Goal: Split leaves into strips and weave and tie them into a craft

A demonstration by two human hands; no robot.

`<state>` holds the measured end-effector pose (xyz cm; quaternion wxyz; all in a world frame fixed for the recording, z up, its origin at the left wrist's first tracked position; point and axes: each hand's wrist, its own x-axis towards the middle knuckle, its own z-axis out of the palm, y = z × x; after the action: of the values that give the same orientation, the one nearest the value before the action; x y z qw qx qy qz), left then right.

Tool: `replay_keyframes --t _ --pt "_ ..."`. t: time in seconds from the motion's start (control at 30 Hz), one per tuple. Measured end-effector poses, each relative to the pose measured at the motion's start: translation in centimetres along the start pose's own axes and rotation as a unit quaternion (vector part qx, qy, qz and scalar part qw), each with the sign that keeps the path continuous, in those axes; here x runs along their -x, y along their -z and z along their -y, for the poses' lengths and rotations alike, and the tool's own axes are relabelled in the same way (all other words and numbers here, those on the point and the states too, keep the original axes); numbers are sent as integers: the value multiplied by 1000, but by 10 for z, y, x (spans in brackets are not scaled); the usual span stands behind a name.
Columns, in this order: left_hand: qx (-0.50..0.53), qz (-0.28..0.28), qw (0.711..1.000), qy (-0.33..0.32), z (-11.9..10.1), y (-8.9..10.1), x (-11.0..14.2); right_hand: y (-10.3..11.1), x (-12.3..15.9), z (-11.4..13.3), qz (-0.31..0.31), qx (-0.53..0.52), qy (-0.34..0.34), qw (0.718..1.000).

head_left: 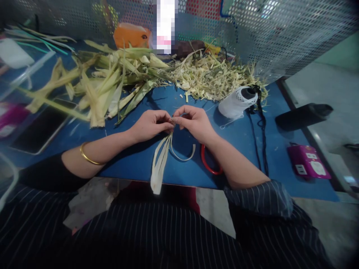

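Pale corn husk strips (pixel 162 157) hang from my fingertips, their wide lower ends reaching over the table's front edge. My left hand (pixel 153 125) pinches the gathered top of the strips. Facing it, my right hand (pixel 192 121) is closed in a pinch at the same top end, the fingertips of both hands nearly touching. One narrow strip (pixel 183 158) curls off to the right. What exactly lies between the fingertips is too small to make out. Partly under my right forearm lies a red ring-shaped handle (pixel 206 164), the rest of it hidden.
Whole corn husks (pixel 98 89) are heaped at the back left, shredded husk (pixel 213 76) at the back right. A white thread spool (pixel 238 102) and black cords (pixel 262 130) lie right, near a black bottle-shaped object (pixel 304 116) and a purple box (pixel 308 162). A phone (pixel 42 129) lies left. Perforated metal (pixel 280 33) stands behind.
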<state>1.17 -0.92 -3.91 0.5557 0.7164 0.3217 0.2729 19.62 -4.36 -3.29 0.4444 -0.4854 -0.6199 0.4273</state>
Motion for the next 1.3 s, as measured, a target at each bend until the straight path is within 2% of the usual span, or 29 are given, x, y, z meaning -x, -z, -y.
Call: replay_keyframes --t 0.2,0.37,0.47,0.57,0.73,1.07,1.17,1.3 --pt "-2 -10 1000 6 0 0 1 -2 0 -6 26 58 30 998" --pt "8 -19 1000 22 0 -1 0 -1 2 -2 17 92 77 993" --pt "15 -19 999 25 -2 -1 0 -1 2 1 32 38 31 998" --pt "37 -24 999 28 -4 0 1 -1 1 0 20 -42 -20 999" --pt "76 -15 996 39 -8 2 1 0 -1 -6 -7 -101 -36 994" --pt "110 -20 993 39 -6 5 1 0 2 -7 69 -17 -11 997" --pt "105 -18 993 41 -8 5 1 0 2 -8 66 61 20 996" --pt "94 -16 994 50 -11 4 1 2 2 -8 25 146 76 986"
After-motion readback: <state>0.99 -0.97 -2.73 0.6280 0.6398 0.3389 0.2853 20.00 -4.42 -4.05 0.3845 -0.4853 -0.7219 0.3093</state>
